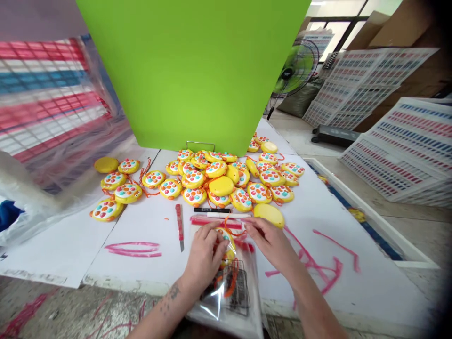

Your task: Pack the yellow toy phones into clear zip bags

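clear plastic bag [222,316], lying flat at the lower middle of the frame, with a dark gridded thing [242,289] showing through it. going across from the left, i see a striped stack [45,89] in pink, white and blue, filling the upper left of the frame. in front of it, left of centre, a small cluster of yellow toys [127,192] lies on the white surface [144,223], above some looping pink marks [134,249]. next comes a red-handled knife [179,223], blade toward the bottom of the frame, just beside the bag. the left hand [208,245] has its thumb and fingers drawn in over a yellow dotted toy [230,242] near the bag's top; i cannot tell whether that grip pinches the toy or the plastic. above it lie a black pen [206,210] and a big pile of toys [221,185], below a tall green panel [197,70]. the right hand [266,235] has its fingers bent close together at the bag's upper right, by an orange cord [231,230]; what that grip pinches, i cannot tell. a fan [287,74] and stacked white crates [399,150] stand farther right.
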